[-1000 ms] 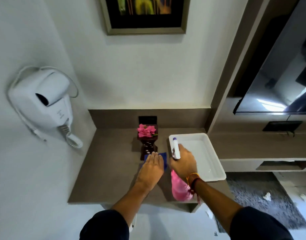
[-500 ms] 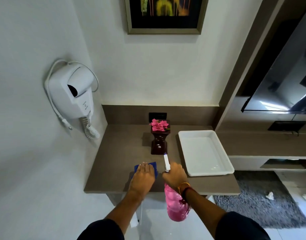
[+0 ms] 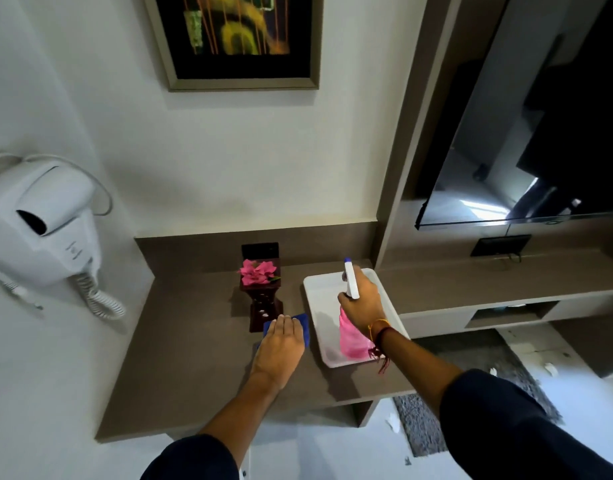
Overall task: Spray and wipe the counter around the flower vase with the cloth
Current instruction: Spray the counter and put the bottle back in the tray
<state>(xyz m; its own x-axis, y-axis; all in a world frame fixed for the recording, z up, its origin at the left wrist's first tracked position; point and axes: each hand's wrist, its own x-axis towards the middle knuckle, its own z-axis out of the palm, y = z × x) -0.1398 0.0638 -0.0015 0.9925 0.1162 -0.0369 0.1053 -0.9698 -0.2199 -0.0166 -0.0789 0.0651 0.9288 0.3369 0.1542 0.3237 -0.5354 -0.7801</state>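
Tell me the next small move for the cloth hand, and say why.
Probably slide the left hand, lying flat on the blue cloth, leftward along the counter in front of the flower vase. The cloth sits right at the vase's base, and the right hand holds the spray bottle over the white tray.

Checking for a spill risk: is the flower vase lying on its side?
No, the flower vase stands upright on the counter, just behind the blue cloth under the left hand.
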